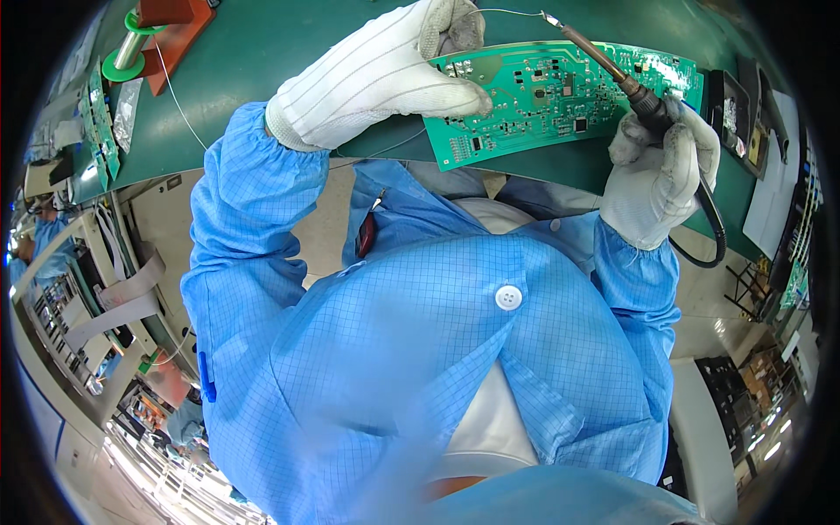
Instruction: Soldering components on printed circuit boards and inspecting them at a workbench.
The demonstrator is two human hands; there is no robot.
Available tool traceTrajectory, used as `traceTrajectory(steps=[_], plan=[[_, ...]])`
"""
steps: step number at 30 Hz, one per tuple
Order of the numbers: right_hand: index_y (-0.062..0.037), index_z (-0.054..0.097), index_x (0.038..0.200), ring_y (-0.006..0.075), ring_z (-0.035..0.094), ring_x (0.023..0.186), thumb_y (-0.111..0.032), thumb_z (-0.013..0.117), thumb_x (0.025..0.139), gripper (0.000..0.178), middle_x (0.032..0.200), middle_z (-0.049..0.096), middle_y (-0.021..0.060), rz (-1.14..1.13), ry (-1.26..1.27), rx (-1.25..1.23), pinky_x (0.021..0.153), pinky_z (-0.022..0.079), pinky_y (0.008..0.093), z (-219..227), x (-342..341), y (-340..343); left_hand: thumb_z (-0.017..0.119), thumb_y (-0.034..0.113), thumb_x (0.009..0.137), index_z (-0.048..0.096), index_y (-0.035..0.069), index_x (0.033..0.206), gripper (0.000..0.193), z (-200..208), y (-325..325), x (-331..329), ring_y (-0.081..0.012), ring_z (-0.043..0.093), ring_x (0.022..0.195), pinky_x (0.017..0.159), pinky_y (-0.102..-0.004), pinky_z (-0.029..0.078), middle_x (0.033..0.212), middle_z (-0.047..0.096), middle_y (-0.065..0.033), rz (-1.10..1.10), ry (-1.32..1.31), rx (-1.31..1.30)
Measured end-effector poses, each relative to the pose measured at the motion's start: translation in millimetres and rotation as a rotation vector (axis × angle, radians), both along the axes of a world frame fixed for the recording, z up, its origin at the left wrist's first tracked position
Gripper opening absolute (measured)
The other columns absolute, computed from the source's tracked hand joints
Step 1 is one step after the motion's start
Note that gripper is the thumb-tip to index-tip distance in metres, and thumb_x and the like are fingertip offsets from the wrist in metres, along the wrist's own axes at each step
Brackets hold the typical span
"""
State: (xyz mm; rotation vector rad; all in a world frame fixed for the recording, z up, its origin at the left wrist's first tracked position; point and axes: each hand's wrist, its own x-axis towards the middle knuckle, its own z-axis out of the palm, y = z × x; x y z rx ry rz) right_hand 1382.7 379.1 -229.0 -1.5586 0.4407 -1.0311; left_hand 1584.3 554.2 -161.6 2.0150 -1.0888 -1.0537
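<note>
A long green circuit board (pixel 516 131) with many small parts lies on the green bench top (pixel 236 79), close to its front edge. My left hand (pixel 367 83), in a white striped glove, has its fingers curled around a thin solder wire (pixel 507 11), and its thumb rests over the board's left end. In my gloved right hand (pixel 656 179) is a soldering iron (pixel 595 54), gripped by its dark handle. The iron's tip points up and left beyond the board's far edge, where it meets or nearly meets the wire's end.
At the far left, a solder spool (pixel 131 51) sits on a red stand (pixel 179 26). More green boards (pixel 101 131) and a clear plastic bag (pixel 129 112) lie nearby. A black tray (pixel 731 118) holds small parts at the right. The iron's black cable (pixel 719 236) loops below my right hand.
</note>
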Motion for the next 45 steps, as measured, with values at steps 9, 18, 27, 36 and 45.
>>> traceTrajectory(steps=[9, 18, 27, 36, 45], plan=[[0.005, 0.057, 0.109, 0.0218, 0.07, 0.066, -0.007, 0.052, 0.096, 0.018, 0.102, 0.065, 0.0161, -0.033, 0.063, -0.063, 0.05, 0.057, 0.0267, 0.0, 2.8, 3.6, 0.08, 0.037, 0.071, 0.051, 0.002, 0.102, 0.054, -4.5, 1.6, 1.9, -0.0188, 0.051, 0.074, 0.066, -0.0315, 0.043, 0.082, 0.052, -0.0076, -0.011, 0.017, -0.028], [0.0041, 0.057, 0.109, 0.0219, 0.07, 0.067, -0.008, 0.052, 0.096, 0.018, 0.098, 0.066, 0.0156, 0.06, 0.016, 0.043, 0.049, 0.055, 0.0263, -0.8, 2.3, 1.1, 0.079, 0.037, 0.071, 0.051, 0.003, 0.102, 0.054, -7.3, 1.7, 2.3, -0.0202, 0.051, 0.074, 0.066, -0.0321, 0.043, 0.082, 0.052, -0.0086, -0.029, -0.017, -0.019], [0.0021, 0.058, 0.107, 0.0182, 0.066, 0.06, -0.008, 0.052, 0.094, 0.017, 0.086, 0.066, 0.0156, 0.128, -0.019, 0.237, 0.049, 0.053, 0.0256, 13.4, -4.8, 12.7, 0.079, 0.038, 0.072, 0.051, 0.003, 0.102, 0.054, -8.6, 1.1, 2.6, -0.0193, 0.051, 0.074, 0.066, -0.0321, 0.042, 0.082, 0.052, -0.008, -0.038, -0.004, -0.049], [0.004, 0.055, 0.104, 0.0261, 0.061, 0.059, -0.002, 0.054, 0.083, 0.022, 0.087, 0.061, 0.0294, 0.192, -0.079, -0.21, 0.043, 0.048, 0.0308, -29.6, -52.1, 2.7, 0.078, 0.034, 0.072, 0.052, 0.003, 0.1, 0.05, 1.1, -1.7, 0.7, -0.0177, 0.048, 0.074, 0.066, -0.0309, 0.041, 0.08, 0.05, -0.0064, -0.01, 0.031, 0.003], [0.0066, 0.054, 0.104, 0.0248, 0.061, 0.057, 0.0, 0.051, 0.081, 0.024, 0.087, 0.062, 0.0279, 0.242, -0.032, -0.375, 0.049, 0.051, 0.0313, -27.9, -47.2, -0.5, 0.079, 0.032, 0.072, 0.051, 0.002, 0.1, 0.049, -1.6, -0.7, 0.2, -0.0165, 0.047, 0.075, 0.068, -0.0302, 0.041, 0.081, 0.05, -0.0054, 0.017, 0.056, -0.02]])
